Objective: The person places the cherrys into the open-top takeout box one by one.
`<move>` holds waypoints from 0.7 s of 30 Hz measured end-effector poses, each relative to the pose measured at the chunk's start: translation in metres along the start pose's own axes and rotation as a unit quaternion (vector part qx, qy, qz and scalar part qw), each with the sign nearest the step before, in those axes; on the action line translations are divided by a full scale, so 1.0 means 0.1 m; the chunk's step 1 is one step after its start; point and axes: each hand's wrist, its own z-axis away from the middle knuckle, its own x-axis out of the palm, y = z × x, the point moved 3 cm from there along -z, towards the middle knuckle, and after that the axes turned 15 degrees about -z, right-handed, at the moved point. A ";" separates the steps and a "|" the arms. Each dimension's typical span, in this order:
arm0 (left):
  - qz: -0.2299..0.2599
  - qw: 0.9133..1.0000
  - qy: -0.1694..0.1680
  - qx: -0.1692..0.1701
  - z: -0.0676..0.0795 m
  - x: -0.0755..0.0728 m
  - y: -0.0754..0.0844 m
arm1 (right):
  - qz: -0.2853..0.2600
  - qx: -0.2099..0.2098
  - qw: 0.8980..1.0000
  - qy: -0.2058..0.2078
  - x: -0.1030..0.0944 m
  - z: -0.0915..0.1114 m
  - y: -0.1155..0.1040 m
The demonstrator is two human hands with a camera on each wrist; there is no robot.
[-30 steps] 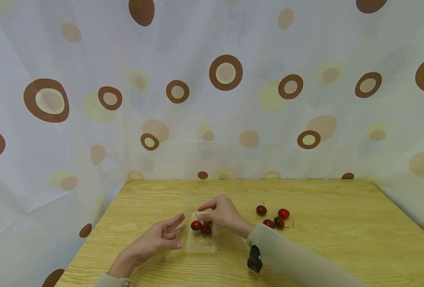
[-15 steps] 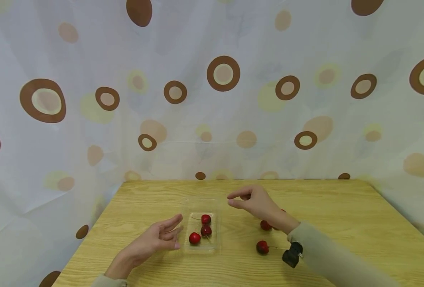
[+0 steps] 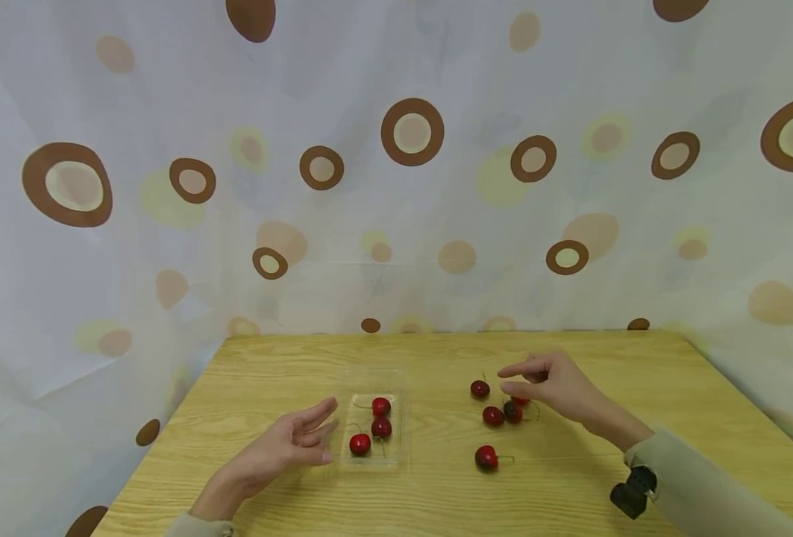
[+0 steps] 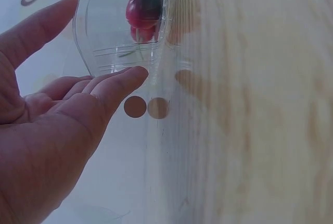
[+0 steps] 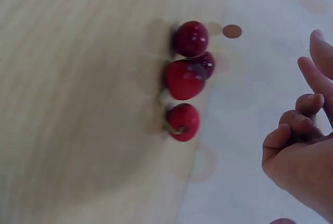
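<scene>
A clear plastic container (image 3: 397,447) on the table holds three red cherries with stems, the nearest cherry (image 3: 359,444) lying at its front left. Beside the container's left side is my left hand (image 3: 282,451), fingers extended and thumb apart; in the left wrist view the fingertips (image 4: 138,73) are very close to the plastic wall, but contact is unclear. My right hand (image 3: 560,388) hovers over the loose cherries on the right, holding nothing. Its thumb and index finger are extended with a gap between them, the other fingers bent. One loose cherry (image 3: 521,400) is partly hidden under it.
Several loose cherries lie right of the container: a dark cherry (image 3: 480,388) at the back, a close cluster, and a separate cherry (image 3: 486,457) nearer the front. The wooden table (image 3: 436,500) ends at a patterned curtain (image 3: 463,298) behind and at the sides.
My right hand has moved right, from over the container to above the loose cherries. One bright cherry in the container has shifted toward the front. The left hand stays beside the container.
</scene>
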 end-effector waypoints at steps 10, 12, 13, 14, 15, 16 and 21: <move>-0.004 1.000 -0.002 0.003 -0.03 -0.02 0.00 | -0.040 0.050 0.997 -0.048 0.03 0.35 0.34; -0.004 1.000 -0.001 0.002 -0.03 -0.02 0.00 | -0.040 0.054 0.996 -0.051 0.04 0.40 0.39; -0.003 1.000 -0.001 0.001 -0.03 -0.02 0.00 | -0.038 0.055 0.996 -0.052 0.05 0.41 0.41; -0.004 1.000 0.000 0.001 -0.02 -0.02 0.00 | -0.038 0.054 0.996 -0.053 0.06 0.43 0.42; -0.004 1.000 0.000 0.000 -0.02 -0.02 0.00 | -0.039 0.053 0.996 -0.053 0.07 0.45 0.43; -0.004 1.000 0.001 0.000 -0.02 -0.02 0.00 | -0.039 0.056 0.996 -0.052 0.08 0.46 0.44; -0.003 1.000 0.002 -0.004 -0.01 0.00 -0.01 | -0.063 0.057 0.994 -0.062 0.17 0.53 0.47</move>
